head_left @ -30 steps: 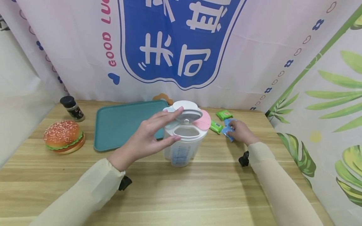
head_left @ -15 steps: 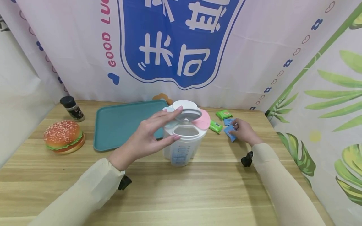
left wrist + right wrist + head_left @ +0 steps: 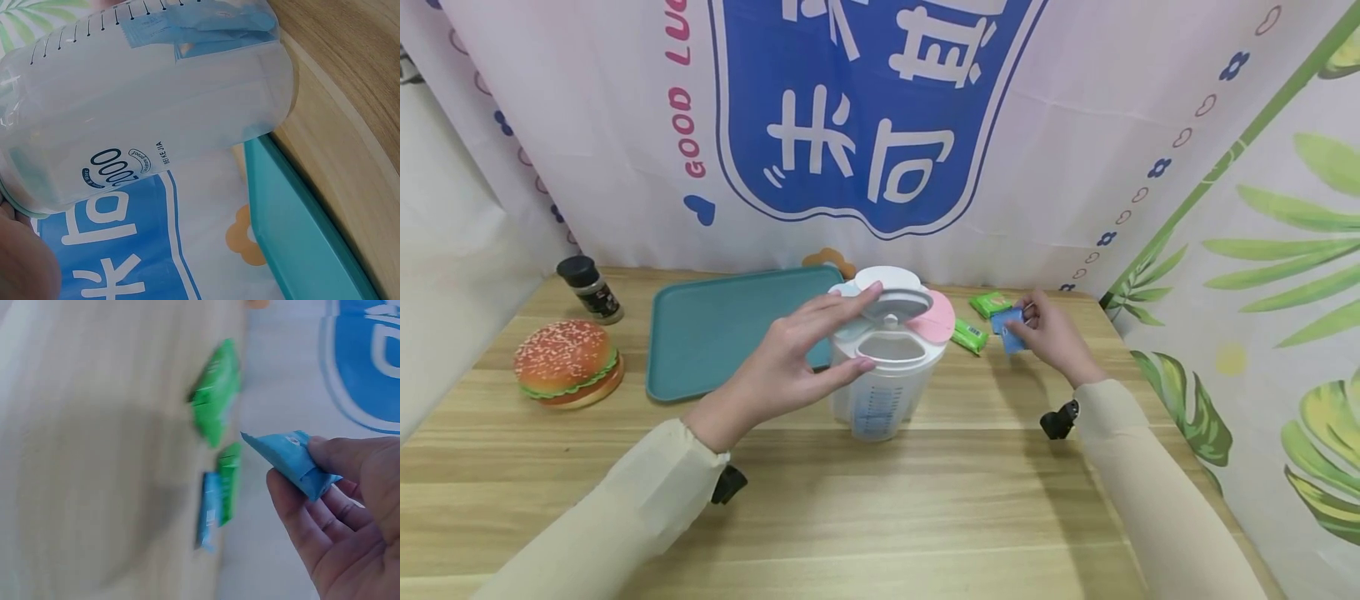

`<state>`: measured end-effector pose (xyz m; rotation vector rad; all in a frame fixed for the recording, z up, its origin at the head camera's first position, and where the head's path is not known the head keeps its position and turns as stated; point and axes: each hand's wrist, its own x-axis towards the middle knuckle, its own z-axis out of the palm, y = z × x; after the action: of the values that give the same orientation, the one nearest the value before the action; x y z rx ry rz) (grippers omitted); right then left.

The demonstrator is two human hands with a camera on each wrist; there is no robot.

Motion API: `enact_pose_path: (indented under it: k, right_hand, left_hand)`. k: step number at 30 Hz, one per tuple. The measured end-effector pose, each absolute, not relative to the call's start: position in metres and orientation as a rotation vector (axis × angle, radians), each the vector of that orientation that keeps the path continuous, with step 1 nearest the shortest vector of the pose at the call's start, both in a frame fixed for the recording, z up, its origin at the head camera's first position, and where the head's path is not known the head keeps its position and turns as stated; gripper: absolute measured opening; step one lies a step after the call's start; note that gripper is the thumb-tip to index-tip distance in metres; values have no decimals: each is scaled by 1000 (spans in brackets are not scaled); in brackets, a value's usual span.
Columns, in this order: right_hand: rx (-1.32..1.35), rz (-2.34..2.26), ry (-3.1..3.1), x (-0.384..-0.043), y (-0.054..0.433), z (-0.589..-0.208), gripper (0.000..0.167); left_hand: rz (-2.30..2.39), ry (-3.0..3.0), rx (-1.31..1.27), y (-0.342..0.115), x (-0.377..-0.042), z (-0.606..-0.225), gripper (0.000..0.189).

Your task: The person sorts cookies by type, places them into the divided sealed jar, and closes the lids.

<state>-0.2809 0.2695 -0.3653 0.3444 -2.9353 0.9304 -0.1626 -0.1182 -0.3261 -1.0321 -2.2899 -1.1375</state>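
In the head view, a clear canister (image 3: pixel 880 404) with a multi-part lid stands upright mid-table. Its front flap (image 3: pixel 895 307) is raised, leaving an opening below. My left hand (image 3: pixel 786 358) rests at the top, its straight fingers by the flap and thumb by the opening's rim. Through the canister's wall, the left wrist view shows blue packets (image 3: pixel 206 31) inside. My right hand (image 3: pixel 350 512) pinches a small blue packet (image 3: pixel 290 459) between thumb and fingers, lifted above the table. Beyond it lie another blue packet (image 3: pixel 209 509) and two green packets (image 3: pixel 215 394).
A teal tray (image 3: pixel 700 342) lies behind the left hand, left of the canister. Farther left are a toy hamburger (image 3: pixel 568 362) and a black-capped seasoning jar (image 3: pixel 591 292). A printed curtain (image 3: pixel 625 125) hangs along the table's back edge.
My right hand has picked up the blue packet, lifting it off the table and moving slightly right and away. The left hand and canister stay in place.
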Motion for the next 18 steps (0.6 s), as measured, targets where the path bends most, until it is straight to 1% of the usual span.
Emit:
enact_pose_path:
  k: [10,18]
  right_hand:
    - [492,1053,-2620,-264,245,-324,24]
    - [652,1076,-2342,-236,213,-290,22]
  left_hand:
    - [-1144,-2280,-1035,-118,-162,-326,80]
    - [-1143,-2256,-1049,-117,-164,-327,80]
